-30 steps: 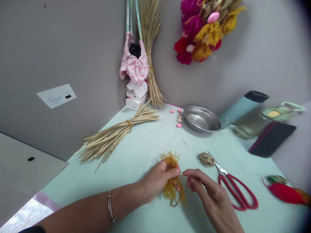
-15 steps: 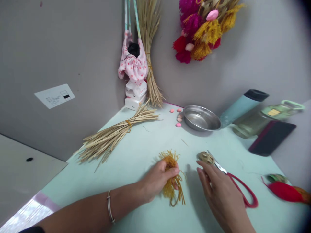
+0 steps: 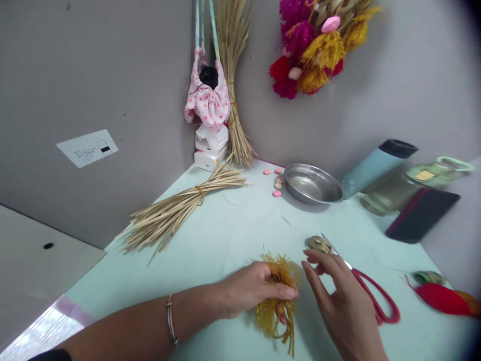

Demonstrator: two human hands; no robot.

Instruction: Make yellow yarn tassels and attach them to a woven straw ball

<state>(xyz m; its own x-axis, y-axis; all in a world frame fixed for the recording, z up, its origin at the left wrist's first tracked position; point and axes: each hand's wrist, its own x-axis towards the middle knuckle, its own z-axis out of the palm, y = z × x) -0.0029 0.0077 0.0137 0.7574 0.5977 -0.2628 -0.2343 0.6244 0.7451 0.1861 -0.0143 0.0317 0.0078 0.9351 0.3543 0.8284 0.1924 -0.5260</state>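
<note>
Yellow tassel: near centre of table, long axis near-far, clamped in left hand. Right hand: fingers apart, empty, just right of tassel; red scissors directly beyond it, nearer this hand.

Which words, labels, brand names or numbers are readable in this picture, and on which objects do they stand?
No text can be read.
White wall label: small print and a black mark, too small and blurred to read.
Yellow patch on the green jar lid: blurred, no letters legible.
White boxes in the corner: no print visible.
</note>
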